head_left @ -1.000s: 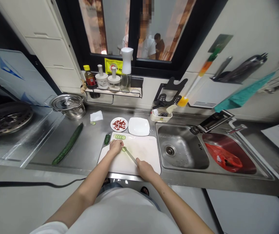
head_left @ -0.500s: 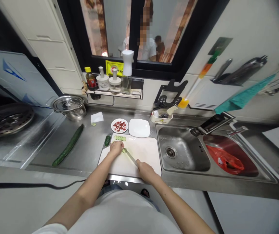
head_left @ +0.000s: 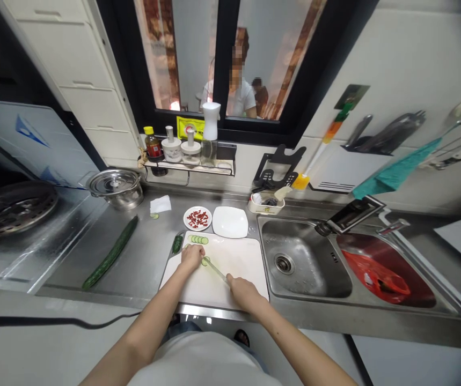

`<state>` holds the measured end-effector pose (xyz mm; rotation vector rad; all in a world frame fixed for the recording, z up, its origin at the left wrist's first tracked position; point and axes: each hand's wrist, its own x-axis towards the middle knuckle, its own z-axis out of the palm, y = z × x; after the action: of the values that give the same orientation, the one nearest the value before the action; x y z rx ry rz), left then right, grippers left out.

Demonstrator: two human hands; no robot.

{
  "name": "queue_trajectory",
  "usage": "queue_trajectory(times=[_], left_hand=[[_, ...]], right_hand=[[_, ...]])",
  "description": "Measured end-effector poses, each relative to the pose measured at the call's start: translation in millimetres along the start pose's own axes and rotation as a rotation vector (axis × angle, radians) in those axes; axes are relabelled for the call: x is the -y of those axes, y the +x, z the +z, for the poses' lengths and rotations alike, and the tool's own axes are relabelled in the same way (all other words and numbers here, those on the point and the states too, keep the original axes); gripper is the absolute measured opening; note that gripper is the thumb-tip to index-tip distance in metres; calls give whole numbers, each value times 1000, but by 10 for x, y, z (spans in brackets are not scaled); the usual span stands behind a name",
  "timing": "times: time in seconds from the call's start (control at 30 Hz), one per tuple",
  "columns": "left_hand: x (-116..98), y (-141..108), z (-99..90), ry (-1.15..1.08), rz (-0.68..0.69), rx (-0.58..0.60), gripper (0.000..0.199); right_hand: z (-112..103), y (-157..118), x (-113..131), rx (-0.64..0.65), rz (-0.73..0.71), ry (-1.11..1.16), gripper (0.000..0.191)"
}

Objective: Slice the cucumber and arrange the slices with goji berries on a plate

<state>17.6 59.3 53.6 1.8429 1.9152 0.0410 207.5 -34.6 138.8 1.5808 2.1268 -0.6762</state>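
Note:
On the white cutting board (head_left: pixel 234 289), my right hand (head_left: pixel 244 292) is closed round the handle of a knife (head_left: pixel 216 269). The blade points up and left, its tip close to my left hand (head_left: pixel 192 257). Those left fingers are curled over a piece of cucumber, which they almost wholly hide. By the blade's tip lies a thin cucumber slice (head_left: pixel 205 261). A row of overlapping cucumber slices (head_left: pixel 198 239) rests near the board's far left edge. At the upper left corner of the board is a dark green cucumber end (head_left: pixel 177 244).
A whole cucumber (head_left: pixel 111 253) lies left on the steel counter. Behind the board stand a plate of chopped red pieces (head_left: pixel 197 219) and a white square plate (head_left: pixel 230 222). To the right is a double sink (head_left: pixel 306 292) with a red bag (head_left: pixel 379 279). A lidded pot (head_left: pixel 116 188) stands back left.
The view has tilted up a little, so the counter sits lower in the picture. Both hands keep nearly the same places on the board, and the knife still meets the cucumber by my left fingers.

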Motion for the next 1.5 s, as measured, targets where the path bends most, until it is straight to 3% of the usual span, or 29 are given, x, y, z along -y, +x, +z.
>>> queue_trajectory(times=[0.23,0.6,0.97,1.5], left_hand=[[3,-24,-5,-29,11,-10,17],[20,-16,6,-33,6,-21,19],[26,12,32,-19,-15,-15,18],[-27,-82,-14,38,1,-28,21]], right_hand=[[8,82,-85,-12,-48,-44,40],[19,53,-69,25,-18,82,32],[40,63,-13,13,19,68,35],[154,-104,-51,-2,26,55,31]])
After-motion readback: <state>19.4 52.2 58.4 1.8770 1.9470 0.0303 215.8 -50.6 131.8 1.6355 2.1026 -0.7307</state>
